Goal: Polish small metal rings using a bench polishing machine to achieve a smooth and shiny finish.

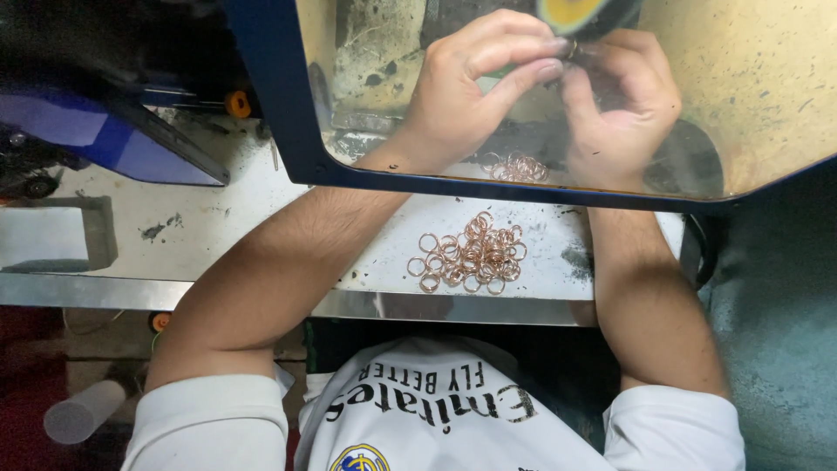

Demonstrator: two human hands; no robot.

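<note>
**Both hands hold a ring at the wheel behind the shield**

The left hand [458, 96] and right hand [619, 105] meet behind a clear shield [767, 78] with a dark blue frame. Their fingertips pinch 1 small ring [571, 50] between them, pressed up against the wheel [586, 13] at the top edge. The ring is mostly hidden by the fingers and blurred.

A pile [471, 255] of copper-coloured rings lies on the metal bench [218, 235], near its front edge, between the 2 forearms. A smaller cluster [516, 167] sits behind the shield, just below the hands.

A blue machine part [105, 135] stands at the left, well apart from the hands.
</note>
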